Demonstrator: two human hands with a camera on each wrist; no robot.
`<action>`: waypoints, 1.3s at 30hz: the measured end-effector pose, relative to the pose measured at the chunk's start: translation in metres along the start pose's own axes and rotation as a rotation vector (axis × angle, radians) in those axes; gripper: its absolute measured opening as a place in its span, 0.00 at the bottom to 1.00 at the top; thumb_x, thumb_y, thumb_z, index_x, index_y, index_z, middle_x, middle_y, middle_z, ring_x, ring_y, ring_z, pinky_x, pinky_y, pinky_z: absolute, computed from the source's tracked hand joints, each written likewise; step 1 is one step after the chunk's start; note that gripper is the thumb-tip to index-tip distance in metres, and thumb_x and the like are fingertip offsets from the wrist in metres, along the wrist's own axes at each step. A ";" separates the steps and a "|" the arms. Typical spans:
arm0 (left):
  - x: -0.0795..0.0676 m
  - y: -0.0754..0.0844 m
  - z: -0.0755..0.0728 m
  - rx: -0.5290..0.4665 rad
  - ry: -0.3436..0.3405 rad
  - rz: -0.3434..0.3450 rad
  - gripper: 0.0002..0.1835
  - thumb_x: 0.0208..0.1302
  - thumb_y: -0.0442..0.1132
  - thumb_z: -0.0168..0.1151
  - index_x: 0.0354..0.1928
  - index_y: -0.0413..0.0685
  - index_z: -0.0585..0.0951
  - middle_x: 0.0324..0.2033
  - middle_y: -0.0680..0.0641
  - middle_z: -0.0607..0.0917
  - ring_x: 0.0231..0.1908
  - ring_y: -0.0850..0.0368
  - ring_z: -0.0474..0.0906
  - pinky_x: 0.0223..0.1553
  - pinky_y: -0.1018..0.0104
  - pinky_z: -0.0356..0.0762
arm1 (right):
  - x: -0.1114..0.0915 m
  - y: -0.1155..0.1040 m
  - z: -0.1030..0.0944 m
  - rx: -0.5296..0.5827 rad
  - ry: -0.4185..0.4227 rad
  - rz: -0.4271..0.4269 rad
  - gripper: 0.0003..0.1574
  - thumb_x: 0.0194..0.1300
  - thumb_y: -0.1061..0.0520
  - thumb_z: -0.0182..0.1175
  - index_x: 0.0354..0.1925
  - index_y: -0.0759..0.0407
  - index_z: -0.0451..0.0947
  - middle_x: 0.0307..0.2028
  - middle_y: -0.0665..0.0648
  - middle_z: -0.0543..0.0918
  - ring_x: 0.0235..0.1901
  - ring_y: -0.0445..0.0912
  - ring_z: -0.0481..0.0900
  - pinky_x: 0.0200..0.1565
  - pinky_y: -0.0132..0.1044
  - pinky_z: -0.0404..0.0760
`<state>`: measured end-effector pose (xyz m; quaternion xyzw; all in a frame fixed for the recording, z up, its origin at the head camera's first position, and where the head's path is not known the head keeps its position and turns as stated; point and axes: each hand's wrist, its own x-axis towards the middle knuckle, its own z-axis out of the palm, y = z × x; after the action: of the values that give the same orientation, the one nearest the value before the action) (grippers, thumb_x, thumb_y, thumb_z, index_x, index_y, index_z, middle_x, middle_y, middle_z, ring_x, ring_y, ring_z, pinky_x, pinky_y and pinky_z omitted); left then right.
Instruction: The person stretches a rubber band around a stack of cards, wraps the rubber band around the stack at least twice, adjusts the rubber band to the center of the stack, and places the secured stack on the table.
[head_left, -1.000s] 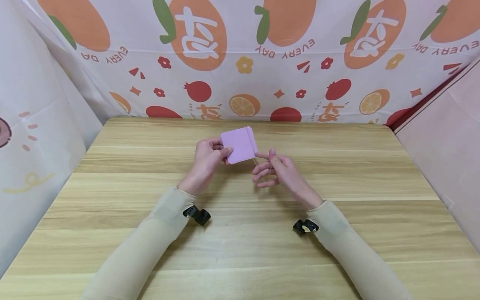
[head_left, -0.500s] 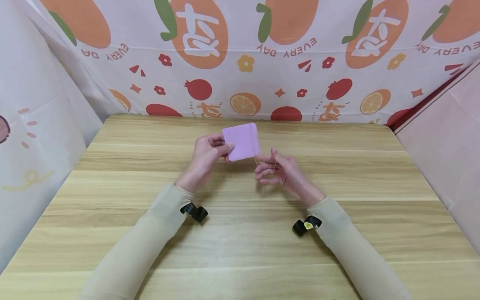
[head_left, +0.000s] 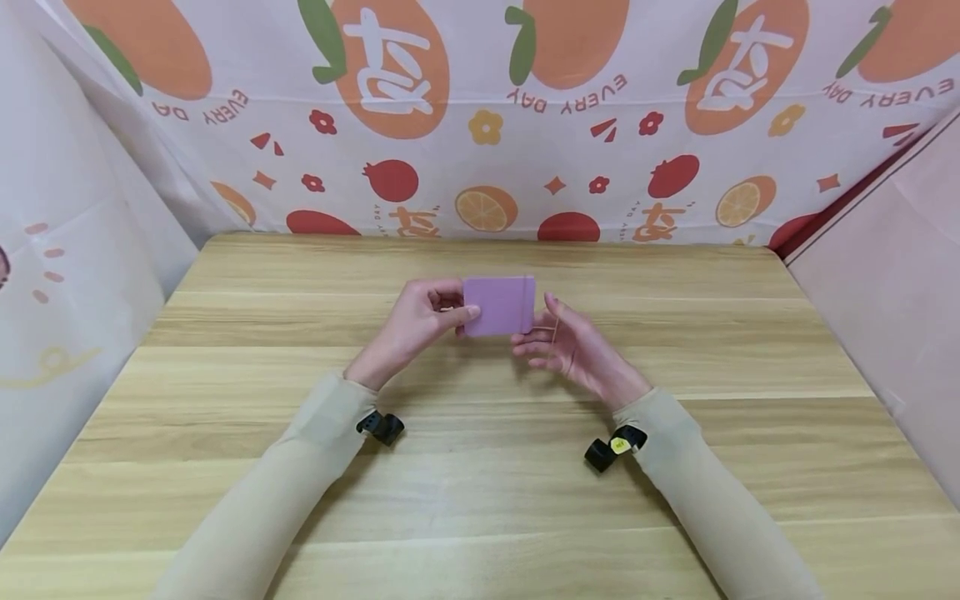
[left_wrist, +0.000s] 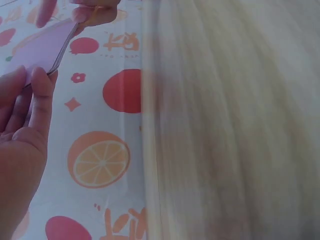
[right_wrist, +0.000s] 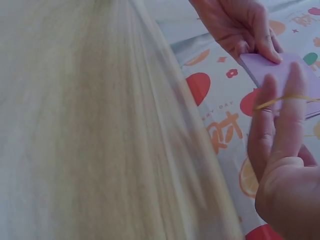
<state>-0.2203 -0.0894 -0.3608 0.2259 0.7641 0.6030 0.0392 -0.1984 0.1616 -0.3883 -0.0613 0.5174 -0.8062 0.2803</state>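
Note:
My left hand (head_left: 412,329) pinches a small, flat purple pad (head_left: 497,304) by its left side, thumb on the face and fingers behind. Thin layered edges of the pad (left_wrist: 42,47) show in the left wrist view. To its right is my right hand (head_left: 588,358), fingers and thumb spread apart, fingertips close to the pad's lower right corner. A thin yellowish rubber band (right_wrist: 287,99) stretches across these fingers in the right wrist view, near the pad. A thin line runs down the pad close to its right edge. Both hands are above the table.
A wood-grain table (head_left: 480,500) lies beneath the hands. Behind it hangs a white cloth (head_left: 442,158) printed with fruit, and pale cloths stand at both sides. Each wrist carries a black camera (head_left: 600,456) on a strap.
The pad has shifted slightly right and toward the person, and has turned from tilted to nearly level in the head view. The right fingers have spread a little; the left grip stays the same.

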 end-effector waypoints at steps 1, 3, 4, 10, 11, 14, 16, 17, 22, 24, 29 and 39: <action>-0.001 0.000 -0.001 0.023 -0.013 0.002 0.02 0.62 0.29 0.66 0.32 0.36 0.82 0.24 0.41 0.81 0.24 0.50 0.76 0.27 0.62 0.73 | 0.000 0.000 0.000 -0.005 -0.012 0.006 0.48 0.72 0.33 0.49 0.69 0.68 0.55 0.46 0.64 0.80 0.42 0.52 0.83 0.43 0.39 0.83; -0.001 -0.001 -0.003 0.059 -0.044 0.013 0.06 0.63 0.30 0.66 0.28 0.39 0.81 0.21 0.42 0.79 0.23 0.50 0.74 0.24 0.64 0.70 | 0.001 -0.001 -0.001 -0.018 -0.042 0.015 0.49 0.72 0.32 0.47 0.69 0.69 0.54 0.48 0.66 0.78 0.45 0.55 0.83 0.45 0.43 0.83; -0.002 -0.001 -0.004 0.073 -0.059 0.017 0.07 0.63 0.31 0.66 0.27 0.40 0.80 0.20 0.42 0.78 0.22 0.50 0.72 0.23 0.65 0.68 | 0.001 -0.001 -0.001 -0.022 -0.059 0.022 0.50 0.72 0.31 0.46 0.69 0.69 0.53 0.51 0.69 0.76 0.47 0.57 0.83 0.46 0.45 0.82; -0.004 -0.003 -0.009 0.125 -0.124 0.040 0.06 0.64 0.32 0.64 0.29 0.47 0.84 0.19 0.43 0.73 0.18 0.55 0.64 0.18 0.67 0.59 | 0.003 -0.002 0.001 -0.002 -0.107 0.078 0.55 0.69 0.29 0.48 0.71 0.69 0.48 0.64 0.81 0.58 0.52 0.64 0.79 0.48 0.49 0.81; -0.004 -0.003 -0.009 0.137 -0.128 0.042 0.06 0.64 0.31 0.64 0.30 0.48 0.85 0.20 0.43 0.75 0.19 0.55 0.65 0.18 0.67 0.60 | 0.003 -0.002 0.001 0.000 -0.106 0.085 0.55 0.69 0.29 0.49 0.71 0.69 0.48 0.65 0.81 0.57 0.53 0.64 0.78 0.49 0.50 0.80; -0.005 -0.002 -0.009 0.176 -0.142 0.059 0.07 0.64 0.31 0.64 0.32 0.50 0.86 0.24 0.45 0.79 0.21 0.55 0.67 0.20 0.66 0.63 | 0.001 -0.003 0.004 -0.003 -0.103 0.092 0.55 0.69 0.29 0.49 0.72 0.68 0.47 0.65 0.80 0.56 0.56 0.67 0.76 0.51 0.52 0.78; -0.005 -0.002 -0.008 0.202 -0.155 0.085 0.07 0.64 0.30 0.65 0.33 0.52 0.87 0.26 0.46 0.80 0.22 0.56 0.68 0.21 0.66 0.65 | 0.001 -0.003 0.005 -0.008 -0.102 0.093 0.55 0.69 0.29 0.49 0.72 0.67 0.46 0.66 0.80 0.56 0.58 0.68 0.73 0.51 0.54 0.77; -0.005 -0.002 -0.007 0.218 -0.162 0.106 0.08 0.64 0.31 0.65 0.35 0.53 0.87 0.28 0.47 0.82 0.23 0.56 0.69 0.23 0.65 0.66 | 0.000 -0.004 0.006 -0.011 -0.103 0.094 0.54 0.70 0.29 0.48 0.73 0.66 0.46 0.66 0.80 0.56 0.58 0.69 0.72 0.52 0.55 0.76; -0.003 -0.001 -0.002 0.316 -0.206 0.258 0.10 0.64 0.29 0.65 0.41 0.51 0.89 0.29 0.53 0.84 0.27 0.59 0.72 0.28 0.65 0.71 | 0.002 -0.002 0.006 -0.044 -0.111 0.091 0.49 0.74 0.32 0.43 0.71 0.68 0.53 0.67 0.79 0.59 0.61 0.72 0.67 0.55 0.61 0.72; -0.003 -0.001 0.000 0.355 -0.212 0.306 0.11 0.63 0.28 0.66 0.42 0.50 0.89 0.29 0.55 0.84 0.28 0.60 0.73 0.29 0.65 0.72 | 0.003 0.000 0.005 -0.053 -0.103 0.092 0.47 0.74 0.32 0.42 0.70 0.69 0.56 0.67 0.76 0.61 0.62 0.72 0.66 0.56 0.62 0.70; -0.004 -0.003 0.004 0.340 -0.190 0.289 0.10 0.62 0.27 0.66 0.41 0.48 0.89 0.31 0.54 0.85 0.29 0.60 0.76 0.32 0.66 0.76 | 0.003 0.003 0.006 -0.057 0.001 0.115 0.43 0.74 0.34 0.45 0.66 0.68 0.59 0.53 0.74 0.73 0.55 0.68 0.75 0.56 0.54 0.74; -0.002 -0.008 0.003 0.225 -0.003 0.004 0.07 0.64 0.33 0.66 0.27 0.43 0.83 0.21 0.48 0.80 0.21 0.56 0.72 0.22 0.65 0.70 | 0.007 0.008 0.014 0.129 0.115 -0.051 0.19 0.78 0.55 0.38 0.56 0.67 0.66 0.31 0.56 0.82 0.43 0.50 0.84 0.64 0.48 0.67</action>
<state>-0.2199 -0.0893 -0.3693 0.2313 0.8266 0.5130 0.0137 -0.1955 0.1444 -0.3897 -0.0101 0.4781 -0.8469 0.2328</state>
